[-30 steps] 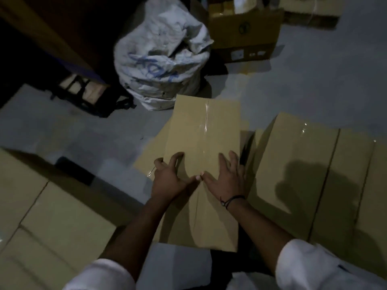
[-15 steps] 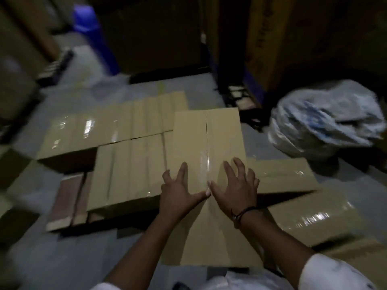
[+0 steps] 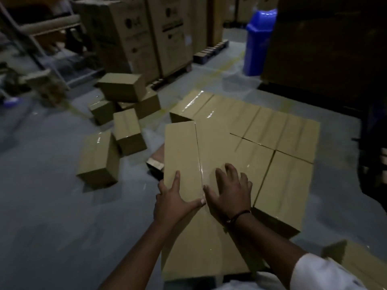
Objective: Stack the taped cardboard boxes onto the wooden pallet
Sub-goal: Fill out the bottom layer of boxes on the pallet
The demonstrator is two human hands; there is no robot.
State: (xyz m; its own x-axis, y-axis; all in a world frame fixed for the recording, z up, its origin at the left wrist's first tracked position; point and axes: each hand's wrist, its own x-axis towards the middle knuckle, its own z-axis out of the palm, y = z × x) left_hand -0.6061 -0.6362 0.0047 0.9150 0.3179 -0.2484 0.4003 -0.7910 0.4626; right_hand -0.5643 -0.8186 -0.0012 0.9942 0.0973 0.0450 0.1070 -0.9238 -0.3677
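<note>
I hold a long taped cardboard box (image 3: 182,147) in front of me, its far end over the boxes on the pallet. My left hand (image 3: 174,200) lies on its top at the left edge, thumb stretched along the tape seam. My right hand (image 3: 229,192) presses flat on the top with fingers spread, a dark band on the wrist. A layer of taped boxes (image 3: 263,130) covers the wooden pallet (image 3: 156,162), of which only a corner shows to the left of the held box.
Several loose taped boxes (image 3: 98,158) lie on the grey floor to the left, some piled (image 3: 122,86). Tall printed cartons (image 3: 146,34) stand at the back, a blue bin (image 3: 259,40) beside a dark stack on the right. Another box (image 3: 356,262) sits at bottom right.
My view has swung left, from the white sack to the pallet and the loose boxes. The held box now reaches over the pallet's boxes; my left hand has slid to its left edge.
</note>
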